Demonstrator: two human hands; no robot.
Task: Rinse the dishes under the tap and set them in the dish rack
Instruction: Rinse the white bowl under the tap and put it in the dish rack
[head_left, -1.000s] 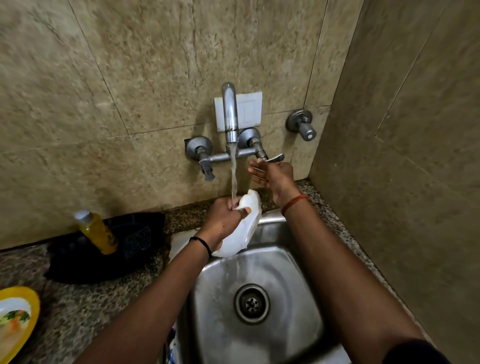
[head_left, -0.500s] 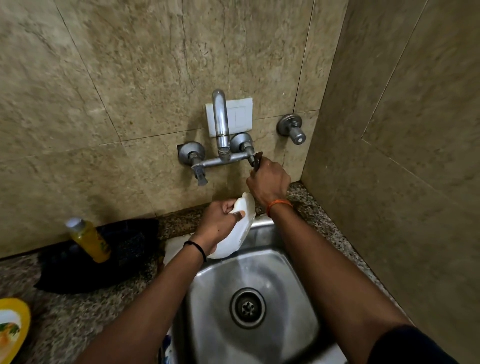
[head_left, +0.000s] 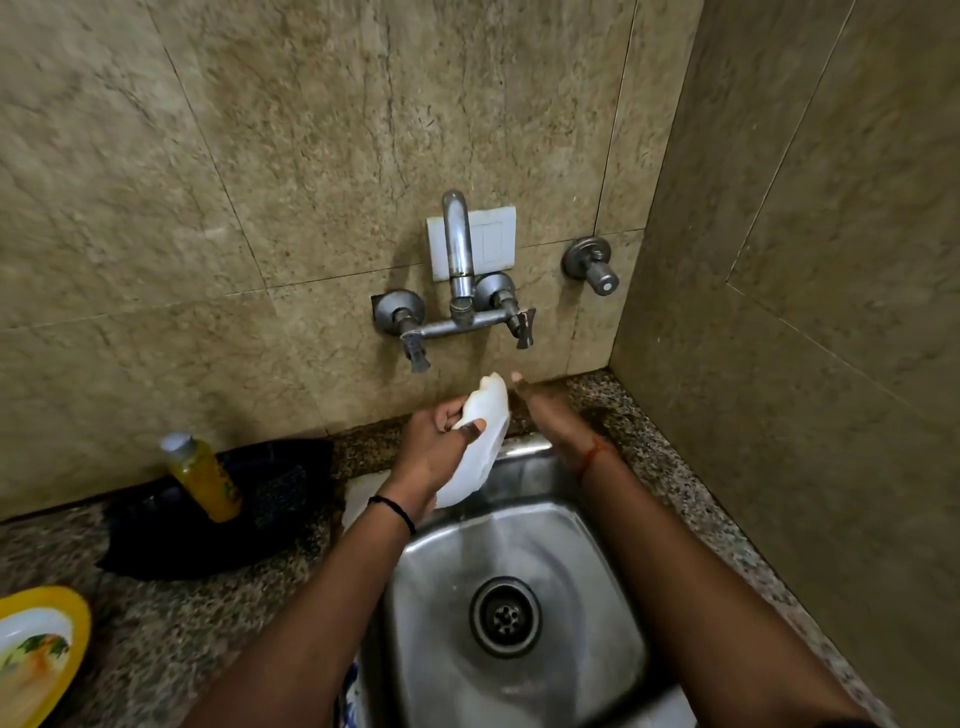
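Figure: end of the rinse. A second ago water ran from the tap onto the white dish; half a second ago the right hand was on the right-hand tap handle. Now no stream shows and that hand has dropped below the handle, touching nothing, its fingers extended and loose. The rinse of this dish is therefore judged complete, with transfer to the rack next; no rack is in view. The left hand grasps the dish, thumb across its near face and fingers curled behind the upper rim. The dish stands tilted on edge over the back rim of the sink, just left of the free hand.
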